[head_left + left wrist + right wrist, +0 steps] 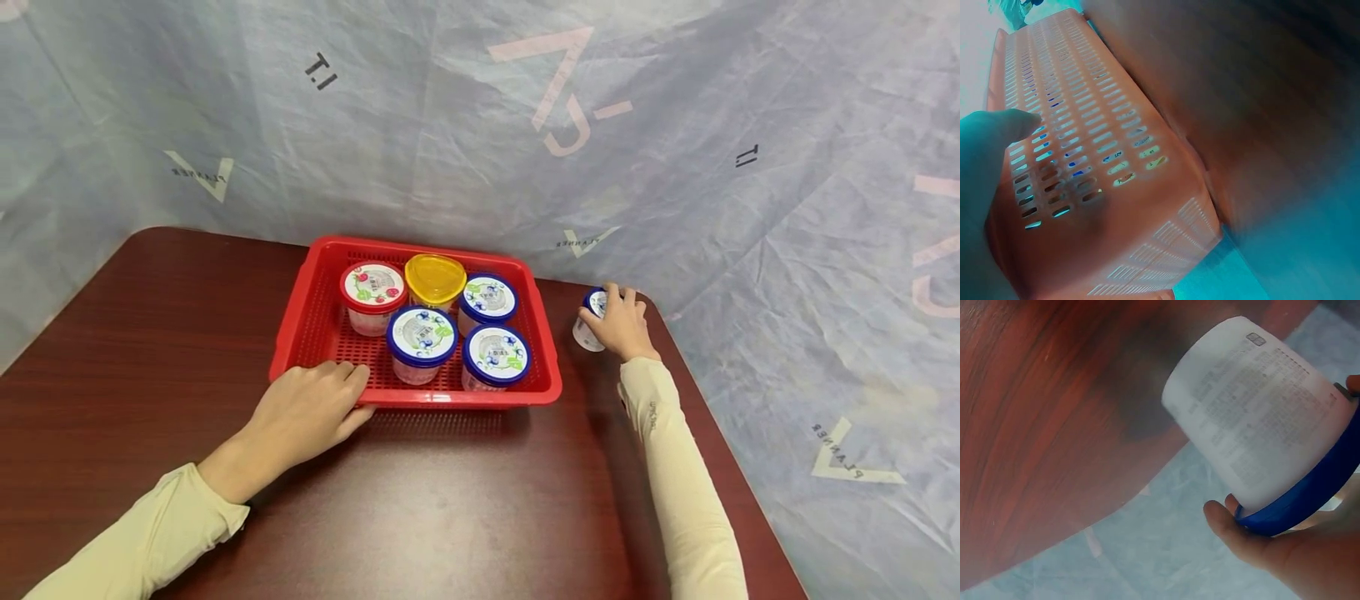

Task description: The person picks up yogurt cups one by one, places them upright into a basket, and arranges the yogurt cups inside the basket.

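My left hand grips the near left rim of a red plastic basket, fingers over the edge and thumb against the slotted outer wall. Inside the basket stand a red-lidded cup, a cup with a yellow lid and three blue-lidded cups, one of them a front cup. To the right of the basket, my right hand holds another blue-lidded cup by its lid from above. That cup is translucent white with small print on its side.
A dark reddish-brown table carries the basket. Grey-blue printed sheeting hangs behind the table and along its right side, close to the right hand. The table's right edge runs just beyond that hand.
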A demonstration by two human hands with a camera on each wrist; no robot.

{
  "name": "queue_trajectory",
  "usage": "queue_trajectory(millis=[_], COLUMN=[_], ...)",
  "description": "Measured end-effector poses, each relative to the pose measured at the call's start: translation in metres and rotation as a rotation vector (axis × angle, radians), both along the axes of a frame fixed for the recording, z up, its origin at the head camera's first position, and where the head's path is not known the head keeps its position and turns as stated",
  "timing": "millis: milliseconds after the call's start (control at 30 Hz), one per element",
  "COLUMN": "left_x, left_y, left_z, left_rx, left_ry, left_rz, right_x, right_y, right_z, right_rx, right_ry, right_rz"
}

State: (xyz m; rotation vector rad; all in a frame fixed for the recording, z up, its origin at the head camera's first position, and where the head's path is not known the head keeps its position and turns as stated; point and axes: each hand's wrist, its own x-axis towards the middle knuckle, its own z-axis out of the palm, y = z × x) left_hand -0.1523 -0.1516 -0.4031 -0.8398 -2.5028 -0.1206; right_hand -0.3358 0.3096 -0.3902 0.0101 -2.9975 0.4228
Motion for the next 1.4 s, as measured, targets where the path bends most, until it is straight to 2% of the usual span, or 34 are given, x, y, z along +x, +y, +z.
queue_trajectory(millis=[167,467,867,1133,1400], left_x=[0.000,0.001,0.001,0.000,0.001], left_y=[0.001,0.001,0.000,-0.001,0.000], left_z=[0.000,0.003,0.003,0.003,0.002], left_rx=[-0.004,0.001,-0.002,-0.001,0.003], left_ry=[-0.007,0.002,-0.003,-0.005,-0.013], left_rz=[-0.001,-0.008,-0.005,-0.002,-0.004], right_x=[0.007,0.014,0.025,0.033,0.045], right_y=[-0.003,-0.010,-0.012,-0.018,-0.034], right_z=[0.007,0.028,0.051,0.066,0.084], right_rx=[-0.045,-0.043,-0.067,-0.075,-0.069], right_ry=[-0.015,0.059,0.096,0.175,0.259], right_rz=[0.027,0.090,0.090,0.108,0.162])
